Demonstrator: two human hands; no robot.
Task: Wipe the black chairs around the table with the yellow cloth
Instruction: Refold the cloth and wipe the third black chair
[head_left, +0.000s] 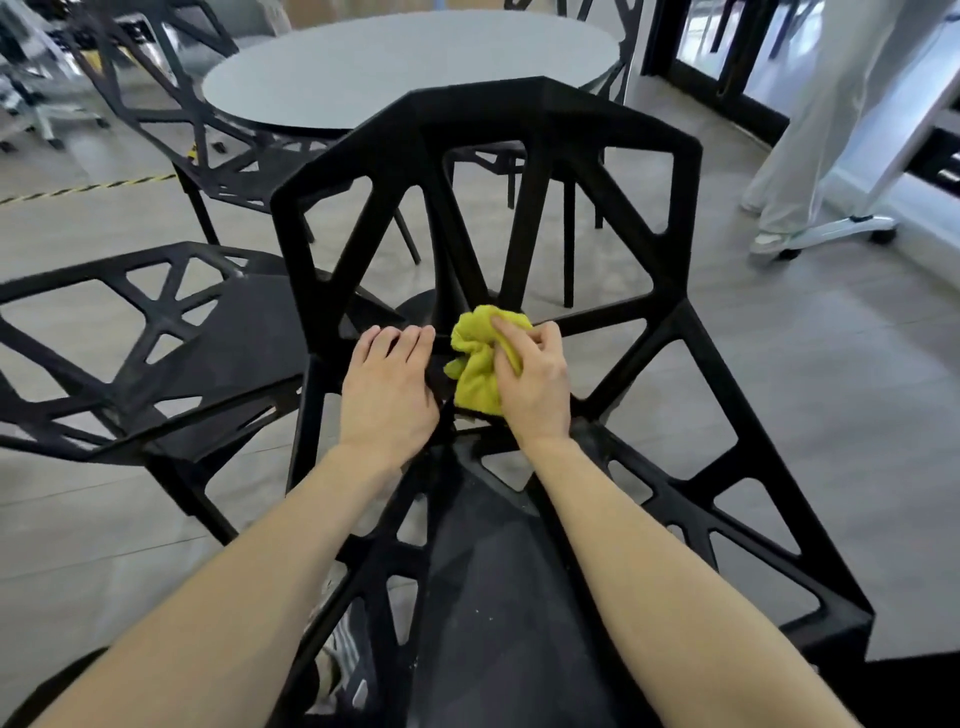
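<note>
A black open-framed chair (675, 332) stands right in front of me, its backrest toward the round table. My right hand (535, 379) grips a crumpled yellow cloth (475, 364) and presses it on the chair where seat and backrest meet. My left hand (387, 379) rests flat beside it on the same joint, fingers straight. A second black chair (171, 343) stands to the left, and a third (156, 104) at the far left of the table.
A round grey table (405, 67) stands behind the chair. A person in light trousers (810, 130) stands at the right by a white wheeled stand (857, 223). Yellow-black tape (88, 188) runs across the floor at left. Another black chair (613, 31) shows behind the table.
</note>
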